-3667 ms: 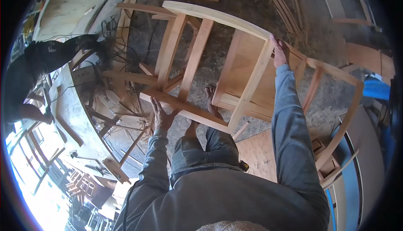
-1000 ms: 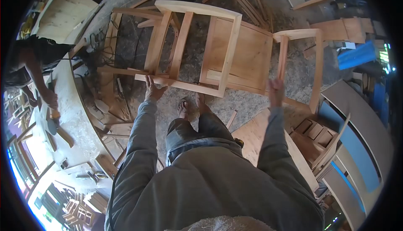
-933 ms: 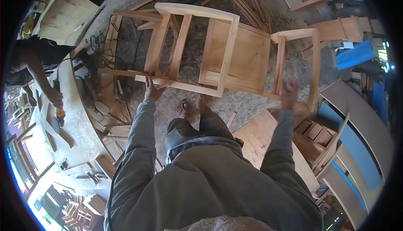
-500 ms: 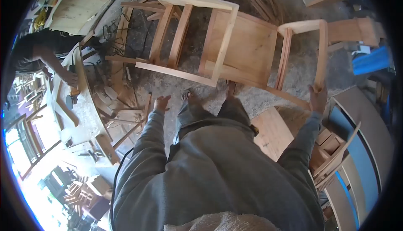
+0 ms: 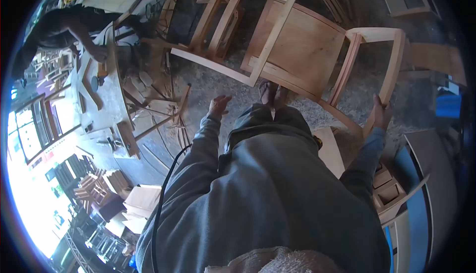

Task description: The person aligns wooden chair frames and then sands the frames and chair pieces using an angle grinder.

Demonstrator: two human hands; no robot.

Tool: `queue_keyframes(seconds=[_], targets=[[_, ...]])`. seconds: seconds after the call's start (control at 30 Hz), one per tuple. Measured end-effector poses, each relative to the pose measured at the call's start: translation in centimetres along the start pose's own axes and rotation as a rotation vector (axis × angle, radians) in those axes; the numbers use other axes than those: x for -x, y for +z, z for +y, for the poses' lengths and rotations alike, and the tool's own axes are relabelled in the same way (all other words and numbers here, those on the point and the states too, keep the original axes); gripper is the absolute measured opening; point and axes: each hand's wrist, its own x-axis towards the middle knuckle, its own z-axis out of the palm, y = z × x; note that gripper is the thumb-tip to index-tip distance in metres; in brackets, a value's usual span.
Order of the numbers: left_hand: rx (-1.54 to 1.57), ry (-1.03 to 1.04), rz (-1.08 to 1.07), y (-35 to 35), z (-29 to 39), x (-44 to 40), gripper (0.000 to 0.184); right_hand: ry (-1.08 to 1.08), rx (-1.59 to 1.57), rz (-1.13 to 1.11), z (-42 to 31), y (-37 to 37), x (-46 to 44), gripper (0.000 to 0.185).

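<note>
My right hand (image 5: 381, 114) is closed on the outer rail of a wooden chair frame (image 5: 395, 69), near its lower right corner. My left hand (image 5: 219, 106) hangs in the air with its fingers apart, below the pale rail of another wooden frame (image 5: 213, 68), and touches nothing. Between the two open frame ends lies a flat wooden panel (image 5: 303, 50) with a reddish border. My feet (image 5: 272, 93) are on the floor just below that panel.
At the left a co-worker's arm (image 5: 82, 34) reaches over a pale workbench (image 5: 111, 109) with a tool. Wood scraps (image 5: 163, 109) lie beside the bench. A compartmented wooden box (image 5: 389, 191) and leaning boards (image 5: 439, 174) stand at the lower right.
My left hand has let go of the pale rail and drawn back. My right hand has moved right, from the first frame's corner to the outer rail. The view has shifted.
</note>
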Motion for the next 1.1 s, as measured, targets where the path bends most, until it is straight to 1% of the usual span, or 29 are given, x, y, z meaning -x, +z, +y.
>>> queue_keyframes(seconds=[0.03,0.1,0.13,0.2,0.23,0.27,0.3,0.33,0.4,0.47,0.5,0.57,0.6,0.7,0.8,0.9,1.0,1.1], targets=[[0.028,0.013,-0.047,0.1,-0.2,-0.2,0.072,-0.044,0.017,0.033,0.2,0.4,0.4,0.054],[0.023,0.005,-0.073,1.0,-1.0,-1.2,0.067,-0.162,0.068,0.109,-0.1,0.0,-0.1,0.068],[0.022,0.017,-0.081,1.4,-1.2,-2.2,0.065,-0.153,0.098,0.102,0.4,-0.1,-1.0,0.071],[0.109,0.013,-0.173,2.2,-2.8,-3.4,0.063,-0.136,0.134,0.070,1.7,-0.2,-2.0,0.078],[0.147,0.024,-0.206,1.9,-3.3,-3.9,0.062,-0.226,0.160,0.099,2.2,0.0,-2.5,0.076],[0.094,0.076,-0.245,1.9,-3.9,-4.1,0.057,-0.315,0.180,0.132,2.5,0.1,-2.7,0.075],[0.037,0.126,-0.282,2.0,-4.8,-4.2,0.053,-0.296,0.158,0.111,2.1,0.1,-2.3,0.074],[-0.048,0.160,-0.271,2.2,-6.0,-4.9,0.052,-0.274,0.140,0.091,1.6,0.0,-2.1,0.072],[-0.073,0.106,-0.202,2.6,-6.7,-4.9,0.051,-0.047,0.108,0.036,0.2,-0.1,-1.3,0.069],[0.054,-0.074,-0.095,3.3,-6.8,-4.3,0.052,-0.077,0.148,0.090,0.0,-0.2,-1.0,0.068],[0.063,-0.086,-0.062,3.5,-6.4,-3.7,0.053,-0.088,0.169,0.121,-0.3,-0.2,-1.0,0.068],[0.084,-0.114,0.000,4.0,-5.3,-2.3,0.056,-0.117,0.257,0.127,-1.6,-0.5,-1.1,0.062],[0.073,-0.085,-0.086,3.9,-5.0,-2.2,0.061,-0.133,0.307,0.130,-2.1,-0.9,-1.5,0.058],[0.221,-0.058,-0.012,5.7,-3.1,-2.3,0.068,-0.147,0.133,0.131,-1.0,-1.2,-4.8,0.059],[0.371,-0.032,-0.023,8.0,-0.6,-2.4,0.067,-0.212,0.022,0.073,-0.9,-2.1,-8.5,0.059],[0.333,0.031,-0.066,10.8,1.4,-2.8,0.070,-0.136,-0.056,0.040,-1.4,-2.8,-13.3,0.056],[0.342,-0.012,-0.020,13.5,1.7,-3.7,0.063,-0.215,0.016,0.033,-4.0,-3.9,-17.0,0.052],[0.332,-0.025,0.001,15.2,2.3,0.0,0.048,-0.380,-0.066,-0.088,-0.7,-3.7,-27.9,0.050]])
